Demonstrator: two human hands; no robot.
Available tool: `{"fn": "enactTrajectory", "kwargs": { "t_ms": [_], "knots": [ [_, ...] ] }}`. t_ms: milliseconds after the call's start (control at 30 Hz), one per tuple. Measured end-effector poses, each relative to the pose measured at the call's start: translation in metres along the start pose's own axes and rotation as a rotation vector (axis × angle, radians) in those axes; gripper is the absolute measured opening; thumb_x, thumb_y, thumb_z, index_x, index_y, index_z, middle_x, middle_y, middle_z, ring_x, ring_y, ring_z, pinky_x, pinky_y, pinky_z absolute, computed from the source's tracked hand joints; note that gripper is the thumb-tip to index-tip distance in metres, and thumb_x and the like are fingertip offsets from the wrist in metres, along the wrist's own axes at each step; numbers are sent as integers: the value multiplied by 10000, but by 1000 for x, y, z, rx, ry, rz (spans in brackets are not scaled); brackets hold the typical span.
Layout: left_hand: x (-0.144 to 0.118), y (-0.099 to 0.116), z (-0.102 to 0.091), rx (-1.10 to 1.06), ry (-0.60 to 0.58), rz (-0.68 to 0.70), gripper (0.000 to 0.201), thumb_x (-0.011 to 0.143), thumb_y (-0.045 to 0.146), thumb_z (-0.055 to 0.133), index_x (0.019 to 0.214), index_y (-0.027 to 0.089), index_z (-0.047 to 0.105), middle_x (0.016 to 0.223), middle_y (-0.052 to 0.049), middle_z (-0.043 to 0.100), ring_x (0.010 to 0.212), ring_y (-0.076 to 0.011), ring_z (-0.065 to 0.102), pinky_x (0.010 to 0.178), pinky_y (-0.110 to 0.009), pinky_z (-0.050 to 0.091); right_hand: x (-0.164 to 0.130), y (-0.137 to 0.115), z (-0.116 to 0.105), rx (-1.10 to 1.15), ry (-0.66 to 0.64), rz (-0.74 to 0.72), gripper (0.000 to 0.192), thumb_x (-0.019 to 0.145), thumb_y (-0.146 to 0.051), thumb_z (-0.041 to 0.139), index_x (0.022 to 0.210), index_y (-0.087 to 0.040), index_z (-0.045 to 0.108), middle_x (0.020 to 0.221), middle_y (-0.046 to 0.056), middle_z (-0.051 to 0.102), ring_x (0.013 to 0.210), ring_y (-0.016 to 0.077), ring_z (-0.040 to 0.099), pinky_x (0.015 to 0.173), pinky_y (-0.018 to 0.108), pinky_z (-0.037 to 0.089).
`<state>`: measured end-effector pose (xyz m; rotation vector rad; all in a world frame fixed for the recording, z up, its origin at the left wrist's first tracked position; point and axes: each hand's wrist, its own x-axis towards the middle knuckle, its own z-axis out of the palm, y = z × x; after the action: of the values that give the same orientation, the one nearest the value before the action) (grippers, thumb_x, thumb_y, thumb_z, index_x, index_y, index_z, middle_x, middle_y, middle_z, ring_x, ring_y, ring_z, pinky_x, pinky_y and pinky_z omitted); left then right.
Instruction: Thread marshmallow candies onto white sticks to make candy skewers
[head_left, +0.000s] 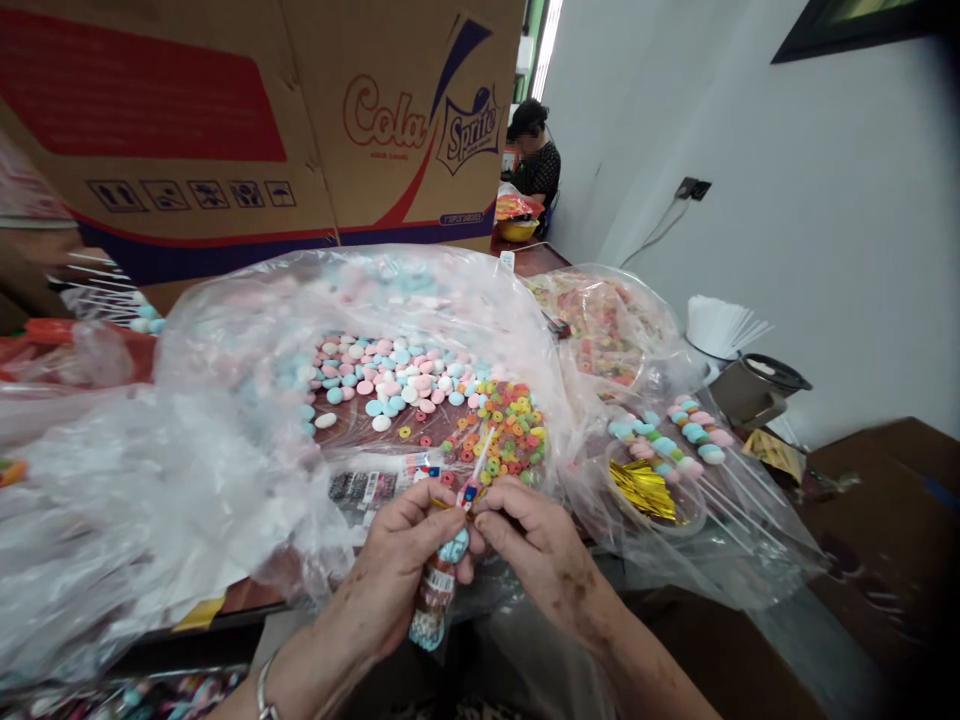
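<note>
Both my hands sit closest to the lens, meeting at the near edge of the worktop (885,470). Behind them, from big to small: a cardboard box (247,120) along the far edge, then the wide clear bag (225,400) spread open over the middle, with pastel candy discs (382,375) and a heap of coloured ring candies (506,425) lying inside it. Toward the right edge a second plastic bag (600,320) holds more sweets, and finished skewers (686,435) rest with their sticks pointing to the right corner, beside a dish of gold twist ties (641,490). Another person (534,150) sits well apart at the far end.

Risk as I judge it: the small wrapped candy stick (442,575) is held only at its neck, so if my pinch loosens the wrapper could slide and the sweets spill down off the near edge. The loose film of the big bag lies just beside my fingers and could get caught in the twist.

My left hand (401,570) is curled closed around the upper part of the wrapped stick, thumb and forefinger pressed together at its top. My right hand (536,545) is nearly closed too, fingertips pinching the same gathered neck, where a white stick (480,455) pokes up toward the ring candies. The stick hangs below my left palm, over the near edge
</note>
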<state>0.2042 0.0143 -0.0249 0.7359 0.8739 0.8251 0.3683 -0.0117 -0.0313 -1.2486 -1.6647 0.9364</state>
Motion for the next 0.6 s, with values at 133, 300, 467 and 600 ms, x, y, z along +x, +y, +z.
{"fn": "enactTrajectory", "kwargs": {
  "t_ms": [133, 300, 467, 600],
  "knots": [
    [4, -3, -1, 132, 44, 43, 287, 704, 386, 777, 715, 167, 592, 584, -3, 700, 420, -90, 570, 389, -144, 382, -1, 4, 0, -284, 8, -145, 206, 933, -61, 526, 802, -187, 621, 789, -13, 584, 725, 119, 566, 675, 226, 419],
    [13, 5, -5, 297, -10, 10, 210, 743, 350, 725, 706, 200, 584, 520, 46, 634, 413, -119, 571, 372, -164, 361, 2, 2, -2, -863, 164, -645, 327, 1032, -127, 372, 878, -148, 659, 771, 58, 587, 752, 205, 490, 700, 333, 406],
    [15, 27, -7, 434, -285, -114, 103, 709, 233, 743, 681, 196, 652, 587, 4, 692, 500, -152, 605, 469, -224, 477, 8, -1, -16, -852, -72, -811, 318, 1042, -128, 374, 920, -122, 667, 913, 96, 666, 856, 214, 525, 771, 359, 422],
    [14, 35, -4, 481, -332, -172, 57, 663, 175, 744, 650, 201, 695, 557, -5, 708, 437, -153, 590, 417, -213, 431, 6, 0, -20, -827, -111, -780, 382, 1032, -101, 354, 766, -155, 623, 715, 49, 594, 677, 189, 445, 635, 341, 383]
  ]
}}
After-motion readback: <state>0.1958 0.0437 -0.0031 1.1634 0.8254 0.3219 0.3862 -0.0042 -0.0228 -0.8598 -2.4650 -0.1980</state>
